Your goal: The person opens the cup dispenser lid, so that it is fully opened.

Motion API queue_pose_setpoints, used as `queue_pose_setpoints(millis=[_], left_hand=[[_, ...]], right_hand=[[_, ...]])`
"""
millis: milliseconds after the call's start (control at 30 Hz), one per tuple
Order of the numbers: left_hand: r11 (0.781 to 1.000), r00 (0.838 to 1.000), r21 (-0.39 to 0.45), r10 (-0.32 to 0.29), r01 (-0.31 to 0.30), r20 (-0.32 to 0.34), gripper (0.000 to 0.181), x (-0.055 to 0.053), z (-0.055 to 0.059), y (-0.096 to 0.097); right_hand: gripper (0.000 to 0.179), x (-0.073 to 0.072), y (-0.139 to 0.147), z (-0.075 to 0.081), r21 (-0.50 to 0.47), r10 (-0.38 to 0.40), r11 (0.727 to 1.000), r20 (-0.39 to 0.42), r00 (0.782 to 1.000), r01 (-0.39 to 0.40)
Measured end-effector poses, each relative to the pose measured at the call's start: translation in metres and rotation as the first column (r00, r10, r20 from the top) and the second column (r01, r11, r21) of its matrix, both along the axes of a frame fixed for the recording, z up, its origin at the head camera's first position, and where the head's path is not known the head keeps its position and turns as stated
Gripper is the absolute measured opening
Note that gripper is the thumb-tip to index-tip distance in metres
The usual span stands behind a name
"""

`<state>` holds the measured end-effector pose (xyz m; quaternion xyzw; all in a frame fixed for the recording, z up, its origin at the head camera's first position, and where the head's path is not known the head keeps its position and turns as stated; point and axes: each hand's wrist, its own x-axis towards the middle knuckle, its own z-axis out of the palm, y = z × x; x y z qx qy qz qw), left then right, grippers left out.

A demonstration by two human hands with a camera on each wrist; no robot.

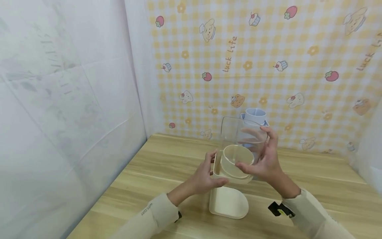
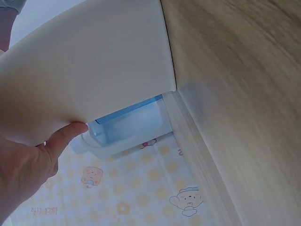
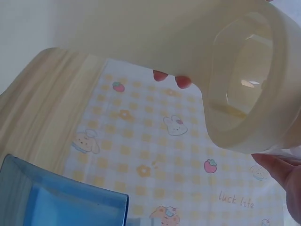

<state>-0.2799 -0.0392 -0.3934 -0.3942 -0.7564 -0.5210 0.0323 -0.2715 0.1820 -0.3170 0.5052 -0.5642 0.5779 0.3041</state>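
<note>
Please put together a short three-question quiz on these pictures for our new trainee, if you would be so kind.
1. In the head view, which hand's thumb shows in front of the round cup of the cream holder?
2. What colour is the container behind the holder? A) green B) blue C) red
3. Fill in the blank: the checked cloth behind the table reads "luck ____".

Key: 1. the right hand; 2. B; 3. life.
</note>
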Motion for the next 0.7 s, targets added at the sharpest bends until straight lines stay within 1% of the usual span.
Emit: queue_pose_setpoints(millis=[67, 133, 333, 433, 567, 633, 700], left_hand=[[1.000, 1.000, -0.012, 0.003, -0.003, 0.003, 0.107, 0.0006, 0.0001, -0.0001], [1.000, 1.000, -0.007, -0.007, 0.007, 0.007, 0.107, 0.0008, 0.0004, 0.0003], [1.000, 1.000, 0.011, -0.025, 0.025, 0.002, 0.105, -0.0012, -0.0018, 0.0022], [0.999, 0.999, 0.018, -0.047, 0.047, 0.000, 0.103, -0.0011, -0.0025, 0.0031], [0.997, 0.997, 0.016, -0.073, 0.073, 0.003, 0.099, -0.0005, -0.0030, 0.0032], [0.998, 0.998, 0.013, -0.069, 0.069, 0.004, 0.098, 0.0004, -0.0028, 0.0029], [0.998, 0.998, 0.008, -0.060, 0.060, -0.001, 0.098, 0.0011, -0.0025, 0.0024]], right_hand=[[0.105, 0.0006, 0.0001, -0.0013, -0.010, -0.015, 1.000, -0.041, 0.999, 0.014], [0.104, 0.0009, 0.0003, -0.0017, -0.017, -0.018, 1.000, -0.061, 0.998, 0.017], [0.101, 0.0006, 0.0016, -0.0004, -0.012, -0.049, 0.999, -0.076, 0.996, 0.048], [0.099, 0.0005, 0.0031, 0.0011, 0.005, -0.072, 0.997, -0.047, 0.996, 0.073], [0.099, 0.0026, 0.0058, 0.0024, 0.042, -0.125, 0.992, 0.043, 0.991, 0.123], [0.098, 0.0037, 0.0066, 0.0026, 0.055, -0.139, 0.989, 0.078, 0.987, 0.135], [0.097, 0.0037, 0.0063, 0.0020, 0.046, -0.126, 0.991, 0.082, 0.989, 0.123]])
